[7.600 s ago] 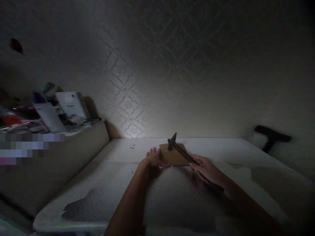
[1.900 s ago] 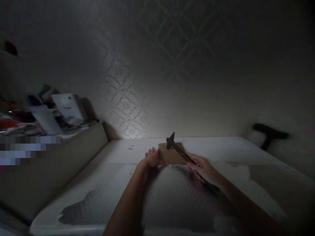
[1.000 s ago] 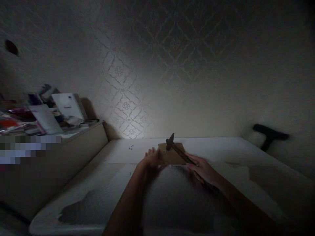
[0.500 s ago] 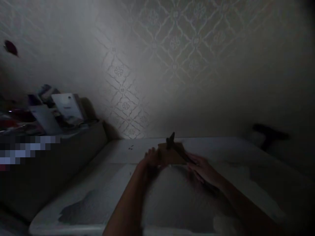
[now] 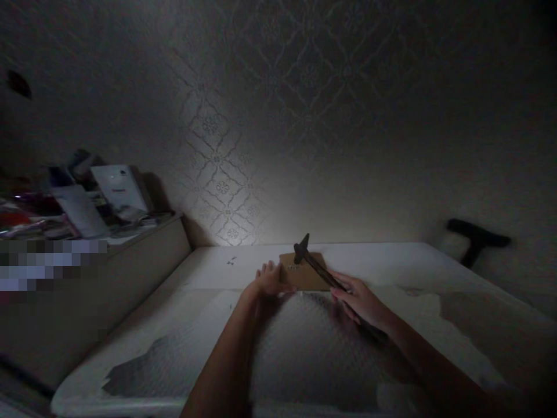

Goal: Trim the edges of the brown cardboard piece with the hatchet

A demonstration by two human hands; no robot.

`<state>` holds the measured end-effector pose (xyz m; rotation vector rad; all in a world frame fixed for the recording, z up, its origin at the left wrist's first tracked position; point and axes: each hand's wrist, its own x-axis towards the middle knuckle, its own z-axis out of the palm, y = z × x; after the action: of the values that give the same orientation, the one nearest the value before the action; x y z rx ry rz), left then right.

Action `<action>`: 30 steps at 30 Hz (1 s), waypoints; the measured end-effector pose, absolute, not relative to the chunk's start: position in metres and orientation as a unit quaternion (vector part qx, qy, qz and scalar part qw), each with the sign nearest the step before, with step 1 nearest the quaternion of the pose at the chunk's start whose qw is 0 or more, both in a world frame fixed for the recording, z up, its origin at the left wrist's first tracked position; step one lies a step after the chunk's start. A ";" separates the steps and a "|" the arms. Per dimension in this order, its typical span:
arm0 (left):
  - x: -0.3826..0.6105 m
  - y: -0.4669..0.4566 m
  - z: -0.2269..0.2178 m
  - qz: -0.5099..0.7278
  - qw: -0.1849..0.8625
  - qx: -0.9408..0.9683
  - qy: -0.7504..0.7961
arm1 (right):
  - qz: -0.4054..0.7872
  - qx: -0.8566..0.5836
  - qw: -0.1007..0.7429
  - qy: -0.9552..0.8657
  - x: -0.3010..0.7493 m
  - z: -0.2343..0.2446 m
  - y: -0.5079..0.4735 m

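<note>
My right hand (image 5: 355,295) is closed around the wooden-looking handle of a hammer (image 5: 319,270). The dark hammer head is over the upper part of a thin brown board (image 5: 308,280); I cannot tell whether it touches. A short row of small pale marks or bits shows on the board, just below the head. At the board's left edge, my left hand (image 5: 270,280) holds it, thumb along the near corner and fingers on the far side. A few small dark slivers, perhaps nails (image 5: 231,261), lie on the white table to the left.
The table (image 5: 209,270) stands against a patterned wall (image 5: 221,162); a grey textured cover (image 5: 313,348) lies on its near part. To the left, a cabinet (image 5: 148,255) carries a white box (image 5: 119,188) and clutter. A black T-shaped object (image 5: 476,237) rises at the right.
The light has shifted: the upper wall is darker, while the board, hands and table show more clearly. My hands and the hammer are in almost the same place.
</note>
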<state>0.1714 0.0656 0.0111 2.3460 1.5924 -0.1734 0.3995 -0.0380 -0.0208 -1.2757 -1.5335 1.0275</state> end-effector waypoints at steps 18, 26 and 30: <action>0.171 0.064 0.011 -0.056 0.141 0.821 0.551 | 0.416 -0.520 0.436 -0.605 0.397 -0.017 -0.039; 0.170 0.067 0.008 -0.058 0.150 0.815 0.556 | 0.419 -0.505 0.436 -0.616 0.398 -0.019 -0.038; 0.171 0.065 0.010 -0.061 0.153 0.815 0.556 | 0.425 -0.511 0.427 -0.613 0.399 -0.021 -0.037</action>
<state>0.1708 0.0653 0.0104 2.3363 1.5942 -0.1746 0.3994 -0.0365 -0.0213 -1.2775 -1.5330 1.0614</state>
